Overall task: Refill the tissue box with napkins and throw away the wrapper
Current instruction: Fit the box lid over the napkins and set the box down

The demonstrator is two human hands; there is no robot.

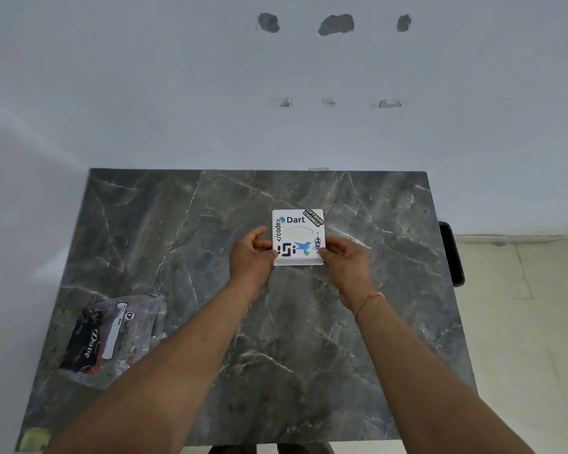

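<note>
Both forearms reach out so the fingers of the left hand (250, 253) and right hand (341, 257) pinch the closed, seemingly refilled tissue box (297, 236) between them, while the wrapper (112, 337), undiscarded, lies on the tabletop (309, 339) well left of them.

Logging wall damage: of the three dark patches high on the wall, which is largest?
The middle patch is largest, a wide grey blotch. The left patch is smaller and rounder; the right patch is the smallest and narrowest.

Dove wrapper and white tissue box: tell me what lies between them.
Head view: between the wrapper and the tissue box lie bare marble tabletop and the left hand gripping the box.
</note>
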